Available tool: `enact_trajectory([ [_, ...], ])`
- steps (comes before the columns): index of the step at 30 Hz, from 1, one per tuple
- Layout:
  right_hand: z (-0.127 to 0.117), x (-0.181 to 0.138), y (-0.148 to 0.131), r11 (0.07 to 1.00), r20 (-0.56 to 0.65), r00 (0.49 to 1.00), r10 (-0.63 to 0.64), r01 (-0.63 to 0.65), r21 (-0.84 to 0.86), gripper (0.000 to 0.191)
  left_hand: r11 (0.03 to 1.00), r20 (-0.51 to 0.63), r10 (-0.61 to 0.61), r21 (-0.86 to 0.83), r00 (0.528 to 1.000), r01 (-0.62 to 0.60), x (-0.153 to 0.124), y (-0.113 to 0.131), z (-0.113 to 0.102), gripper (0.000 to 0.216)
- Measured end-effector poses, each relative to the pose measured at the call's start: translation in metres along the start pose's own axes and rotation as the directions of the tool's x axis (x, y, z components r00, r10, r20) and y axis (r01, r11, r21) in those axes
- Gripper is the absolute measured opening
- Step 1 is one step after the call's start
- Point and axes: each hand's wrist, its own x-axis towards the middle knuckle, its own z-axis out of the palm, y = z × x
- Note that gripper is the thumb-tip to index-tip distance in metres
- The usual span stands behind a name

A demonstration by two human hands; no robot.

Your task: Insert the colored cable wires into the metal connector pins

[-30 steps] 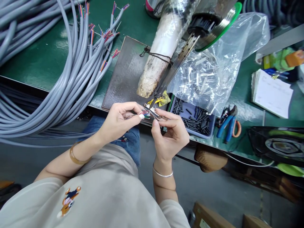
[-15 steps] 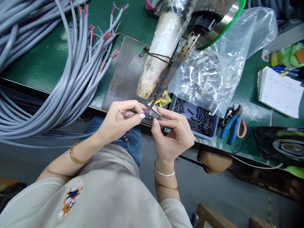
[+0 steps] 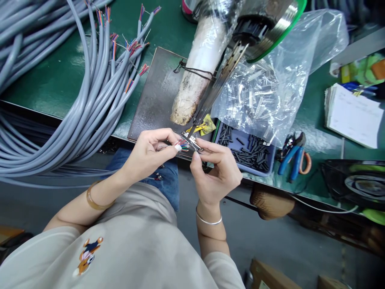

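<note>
Between the thumb and fingers of my left hand [image 3: 159,148] is a bunch of thin coloured wires [image 3: 182,145], their ends fanned out toward the right. A small metal multi-pin connector [image 3: 190,139] lies just beyond these ends, under the dark narrow tip of a soldering iron [image 3: 207,102]. My right hand [image 3: 215,168] is closed in a pinch at the connector's right end. Its fingertips hide whatever is between them. A wrapped white cylinder [image 3: 195,64] with a scorched end slants down beside the iron.
Grey cables [image 3: 99,96] with stripped coloured ends cover the left. A dark plate [image 3: 153,88] lies behind my hands. At right are a bin [image 3: 272,158] of black sleeves, a clear bag [image 3: 285,88] of metal parts, pliers [image 3: 291,160], a notepad [image 3: 353,116] and a solder spool [image 3: 282,32].
My right hand has shifted slightly left, closer to my left hand. The connector sits a little further left and looks turned slightly. My left hand keeps its pinch on the wires.
</note>
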Motion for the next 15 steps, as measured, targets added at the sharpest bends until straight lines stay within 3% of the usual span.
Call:
enact_trajectory([
  [6,0.0003,-0.0007,-0.0022,1.0,-0.001,1.0,-0.015,0.015,-0.012,0.018,0.996,-0.03,0.081,0.043,0.996,-0.08,-0.0015,-0.0003,0.0014,0.014],
  [15,0.0025,0.0018,-0.0012,0.998,-0.003,0.999,-0.036,0.036,-0.051,0.018,0.994,-0.055,0.085,0.075,0.995,-0.081,-0.0004,-0.002,0.0029,0.012],
])
